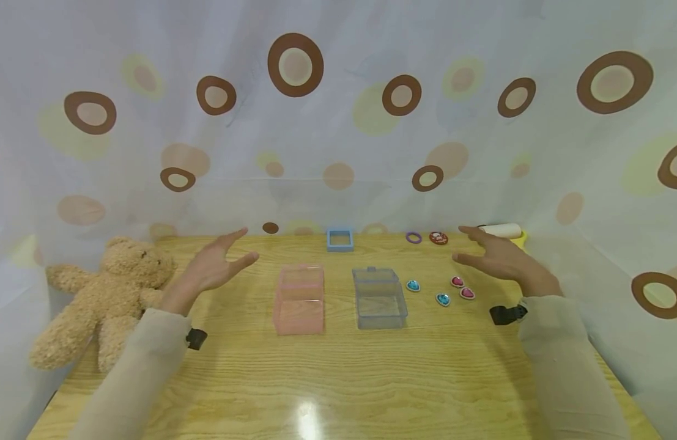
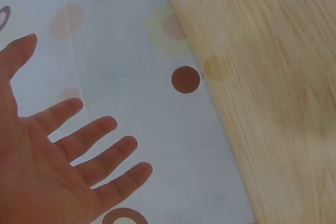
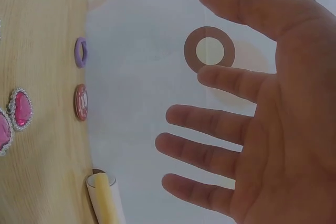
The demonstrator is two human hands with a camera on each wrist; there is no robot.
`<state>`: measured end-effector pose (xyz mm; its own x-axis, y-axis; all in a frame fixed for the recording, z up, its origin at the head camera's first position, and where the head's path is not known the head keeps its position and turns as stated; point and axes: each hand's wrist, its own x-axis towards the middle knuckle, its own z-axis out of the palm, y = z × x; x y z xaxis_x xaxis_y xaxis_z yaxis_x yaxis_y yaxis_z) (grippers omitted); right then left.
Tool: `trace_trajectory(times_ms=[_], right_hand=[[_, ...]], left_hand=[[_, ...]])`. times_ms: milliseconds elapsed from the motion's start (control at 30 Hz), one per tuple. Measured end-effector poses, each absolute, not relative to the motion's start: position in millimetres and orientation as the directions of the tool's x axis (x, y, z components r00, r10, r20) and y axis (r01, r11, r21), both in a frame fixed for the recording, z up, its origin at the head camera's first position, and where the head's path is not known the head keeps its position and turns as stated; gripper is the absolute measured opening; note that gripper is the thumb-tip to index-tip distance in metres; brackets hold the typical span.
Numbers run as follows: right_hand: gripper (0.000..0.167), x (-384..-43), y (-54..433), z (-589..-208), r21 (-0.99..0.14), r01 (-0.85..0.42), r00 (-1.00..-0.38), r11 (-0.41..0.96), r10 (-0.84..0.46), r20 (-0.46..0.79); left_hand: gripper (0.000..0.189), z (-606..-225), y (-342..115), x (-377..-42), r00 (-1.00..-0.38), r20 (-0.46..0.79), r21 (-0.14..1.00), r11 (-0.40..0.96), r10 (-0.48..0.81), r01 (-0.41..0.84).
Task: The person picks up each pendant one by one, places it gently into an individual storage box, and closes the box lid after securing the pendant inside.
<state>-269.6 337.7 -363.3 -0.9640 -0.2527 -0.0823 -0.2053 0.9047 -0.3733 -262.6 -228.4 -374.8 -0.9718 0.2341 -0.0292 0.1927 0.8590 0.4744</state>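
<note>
My left hand (image 1: 213, 264) hovers over the left part of the table, near the teddy bear, with straight, spread fingers and nothing held. My right hand (image 1: 500, 260) is raised on the other side, also spread and holding nothing. Between them stand a pink clear box (image 1: 299, 318) and a grey-blue clear box (image 1: 381, 313), both with lids up. Nearest the right hand lie heart-shaped gems with silvery edges: a pink gem (image 1: 457, 282), a second pink gem (image 3: 4, 132), a blue gem (image 1: 413, 285) and another blue gem (image 1: 443, 299).
A teddy bear (image 1: 115, 293) sits at the left. Along the back edge are a blue square frame (image 1: 340, 247), a purple ring (image 3: 81, 52) and a red round badge (image 1: 438, 238). A white roll (image 1: 503, 230) with something yellow lies at the back right, before the spotted curtain (image 1: 338, 122).
</note>
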Motion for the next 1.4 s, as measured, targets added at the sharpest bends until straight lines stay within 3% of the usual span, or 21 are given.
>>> trace_trajectory(times_ms=[333, 667, 1400], right_hand=[[0.074, -270.0, 335.5, -369.9, -0.421, -0.245, -0.955, 0.873, -0.292, -0.050], [0.066, -270.7, 336.3, -381.8, -0.412, -0.272, -0.954, 0.870, -0.301, -0.006], [0.050, -275.6, 323.8, -406.9, -0.526, -0.310, -0.935, 0.792, -0.355, 0.017]], left_hand=[[0.076, -377.1, -214.7, -257.4, -0.970, -0.016, 0.667, 0.726, 0.242, 0.170], [0.068, -380.0, -194.4, -249.5, -0.969, 0.014, 0.789, 0.592, 0.247, 0.162], [0.053, -398.0, -141.2, -233.8, -0.950, 0.018, 0.917, 0.372, 0.313, 0.140]])
